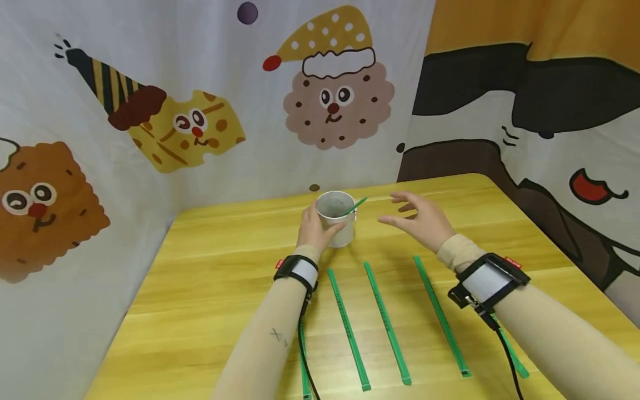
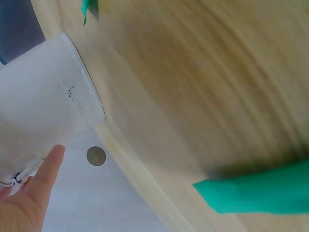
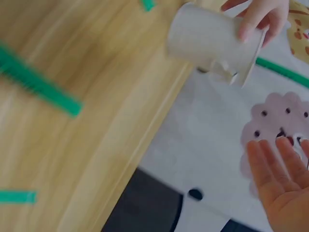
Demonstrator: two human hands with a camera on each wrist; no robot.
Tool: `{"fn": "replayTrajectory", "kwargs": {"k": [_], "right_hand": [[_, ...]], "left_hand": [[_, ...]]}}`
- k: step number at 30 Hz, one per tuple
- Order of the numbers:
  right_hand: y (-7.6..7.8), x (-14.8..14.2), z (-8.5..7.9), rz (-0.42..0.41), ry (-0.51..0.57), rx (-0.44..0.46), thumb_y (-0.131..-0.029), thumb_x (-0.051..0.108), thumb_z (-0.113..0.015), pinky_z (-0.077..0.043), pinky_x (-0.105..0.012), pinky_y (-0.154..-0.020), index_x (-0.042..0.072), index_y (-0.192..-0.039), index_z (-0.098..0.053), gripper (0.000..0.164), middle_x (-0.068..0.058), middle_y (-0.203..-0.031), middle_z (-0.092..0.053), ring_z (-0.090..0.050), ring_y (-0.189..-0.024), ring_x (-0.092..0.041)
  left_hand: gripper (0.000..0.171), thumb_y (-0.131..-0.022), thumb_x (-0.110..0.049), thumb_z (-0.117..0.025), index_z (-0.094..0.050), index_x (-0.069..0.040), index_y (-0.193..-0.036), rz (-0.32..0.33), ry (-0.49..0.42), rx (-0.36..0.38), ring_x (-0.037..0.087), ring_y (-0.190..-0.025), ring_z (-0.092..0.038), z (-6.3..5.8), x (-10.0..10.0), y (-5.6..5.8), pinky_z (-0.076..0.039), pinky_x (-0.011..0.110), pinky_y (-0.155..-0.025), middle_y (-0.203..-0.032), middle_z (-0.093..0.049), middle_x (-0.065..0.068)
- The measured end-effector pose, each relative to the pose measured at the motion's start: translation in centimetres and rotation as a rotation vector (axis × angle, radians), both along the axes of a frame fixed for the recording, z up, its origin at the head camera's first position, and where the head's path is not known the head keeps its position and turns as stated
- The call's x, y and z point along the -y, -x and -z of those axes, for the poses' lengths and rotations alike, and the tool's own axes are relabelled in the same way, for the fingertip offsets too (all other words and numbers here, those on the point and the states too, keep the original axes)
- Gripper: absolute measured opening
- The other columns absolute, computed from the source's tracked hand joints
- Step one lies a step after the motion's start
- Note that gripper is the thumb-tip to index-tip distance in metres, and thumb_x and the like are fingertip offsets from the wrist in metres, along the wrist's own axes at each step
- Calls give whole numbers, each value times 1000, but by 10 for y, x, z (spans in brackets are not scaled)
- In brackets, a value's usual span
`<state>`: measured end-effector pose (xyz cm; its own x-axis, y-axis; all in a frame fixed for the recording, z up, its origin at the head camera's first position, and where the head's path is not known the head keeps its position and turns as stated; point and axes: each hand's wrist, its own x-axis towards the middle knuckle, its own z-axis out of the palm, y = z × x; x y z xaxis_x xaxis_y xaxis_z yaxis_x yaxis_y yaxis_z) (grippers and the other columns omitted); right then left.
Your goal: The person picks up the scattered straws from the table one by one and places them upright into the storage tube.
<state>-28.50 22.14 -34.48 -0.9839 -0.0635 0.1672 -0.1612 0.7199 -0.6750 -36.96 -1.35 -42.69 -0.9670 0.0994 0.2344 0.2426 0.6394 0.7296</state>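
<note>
A left hand (image 1: 312, 229) holds a pail (image 1: 342, 236) near the far edge of the table (image 1: 225, 250).
Its thumb and fingers curl round the pail's side; the pail stands upright, looks light and stiff, its smooth wall perhaps a little slippery, so a grip just below the rim should steady it. One green strip (image 1: 357, 204) leans in it, tip out over the right of the rim. Nearer than the pail, five more strips (image 1: 388, 328) lie apart, lengthwise; they seem light, thin and bendable, best pinched around the middle. At right, the right hand (image 1: 420, 219) hangs above the table toward the far right corner, fingers spread, holding nothing.
</note>
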Motion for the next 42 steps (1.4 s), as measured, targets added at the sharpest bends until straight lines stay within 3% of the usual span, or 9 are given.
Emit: {"fn": "replayTrajectory", "kwargs": {"k": [5,13,18,23,29,33,36,40,42], "right_hand": [[-20,-42,14,68,-118,75,-92,52,-65,-51,-56,-92,2,-146,-44,77,-25,-143,-51,-53,-121,-44],[-41,-107,62,152,-296,261,-91,44,-68,-53,-56,-80,-12,-138,-45,77,-39,-128,-54,-57,-108,-54],[-48,-124,80,173,-339,368,-87,37,-73,-55,-53,-76,-18,-132,-46,76,-39,-118,-59,-61,-99,-50],[-47,-130,91,180,-362,383,-84,21,-70,-56,-48,-74,-18,-125,-52,60,-38,-121,-60,-64,-90,-45],[-45,-134,97,176,-262,445,-84,13,-65,-52,-31,-47,-18,-122,-51,51,-36,-110,-61,-57,-54,-20],[-42,-132,87,152,-185,458,-87,13,-62,-53,-31,-50,-16,-123,-52,47,-33,-107,-62,-57,-56,-19],[-39,-129,75,145,-126,440,-90,14,-59,-56,-33,-55,-13,-124,-53,44,-32,-108,-62,-59,-62,-20],[-38,-126,60,146,-78,406,-92,14,-57,-59,-38,-61,-13,-128,-51,45,-30,-107,-62,-61,-66,-22],[-38,-126,56,152,-68,396,-93,13,-58,-59,-40,-63,-13,-129,-51,45,-29,-106,-62,-61,-67,-22]], "left_hand": [[92,-84,-41,-78,-28,-5,-153,12,15,10,37,-136,-45,0,-2,3,-40,48,-114,-149,-41,22],[93,-84,-40,-78,-27,-5,-154,27,13,8,37,-138,-44,2,2,3,-38,50,-115,-150,-41,21],[93,-84,-39,-79,-27,-5,-153,35,19,3,36,-139,-42,1,6,2,-37,49,-116,-150,-40,21],[94,-82,-40,-80,-28,-6,-152,52,16,0,36,-140,-40,-7,8,-4,-37,51,-116,-151,-38,21],[95,-84,-43,-78,-26,-7,-154,79,-2,25,37,-143,-34,-20,11,-25,-34,53,-117,-155,-30,20],[91,-86,-41,-76,-27,-7,-155,102,33,75,39,-144,-31,-28,19,-45,-33,56,-117,-155,-30,20],[84,-89,-40,-73,-32,-4,-153,165,93,145,40,-142,-34,-35,28,-63,-35,57,-115,-153,-36,21],[74,-92,-37,-70,-39,0,-148,230,243,260,40,-135,-45,-43,46,-83,-42,55,-110,-147,-46,23],[70,-91,-35,-71,-43,2,-144,221,341,318,40,-128,-51,-42,56,-88,-47,53,-104,-142,-51,24]]}}
